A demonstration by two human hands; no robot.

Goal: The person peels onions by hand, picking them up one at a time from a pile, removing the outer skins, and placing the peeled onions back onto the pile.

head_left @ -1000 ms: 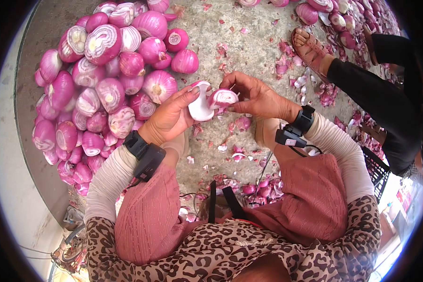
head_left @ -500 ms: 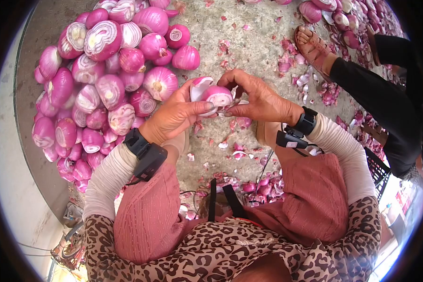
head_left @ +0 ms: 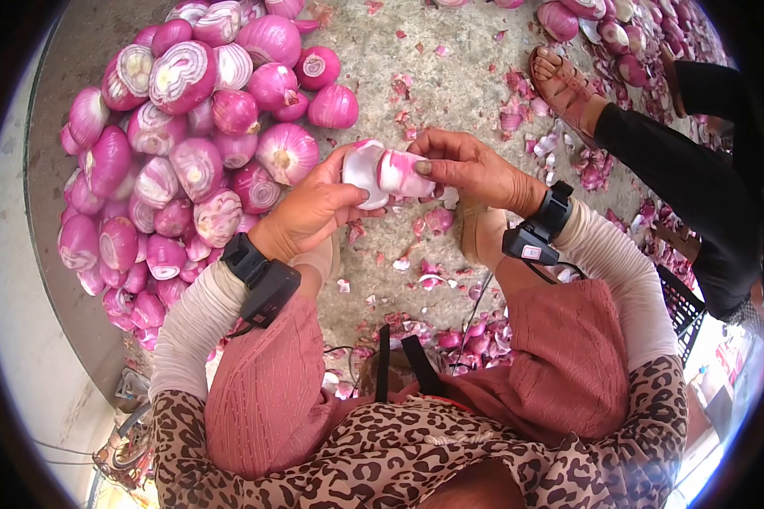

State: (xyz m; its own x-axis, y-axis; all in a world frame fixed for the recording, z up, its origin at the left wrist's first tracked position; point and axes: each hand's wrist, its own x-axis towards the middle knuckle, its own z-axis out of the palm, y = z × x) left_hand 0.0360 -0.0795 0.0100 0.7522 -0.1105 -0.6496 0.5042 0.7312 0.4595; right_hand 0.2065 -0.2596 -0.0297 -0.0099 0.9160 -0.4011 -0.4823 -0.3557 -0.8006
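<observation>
My left hand [head_left: 310,208] is closed around a cupped piece of onion peel [head_left: 362,174], its pale inner side facing up and the thumb resting on its edge. Right beside the peel is a pink and white onion [head_left: 399,174], gripped by my right hand [head_left: 475,174] with the thumb on top. The two hands meet in front of me, above the floor between my knees. The fingers under the onion are partly hidden.
A large heap of red onions [head_left: 199,165] lies at the left. Scraps of skin [head_left: 437,220] litter the concrete floor [head_left: 382,85]. At the right are another person's sandalled foot [head_left: 560,85] and dark-trousered leg, more onions [head_left: 560,21], and a black crate [head_left: 683,305].
The onion has come out of the peel toward the right and turned, and my right hand now grips it. The peel stays in my left hand, its inside more visible.
</observation>
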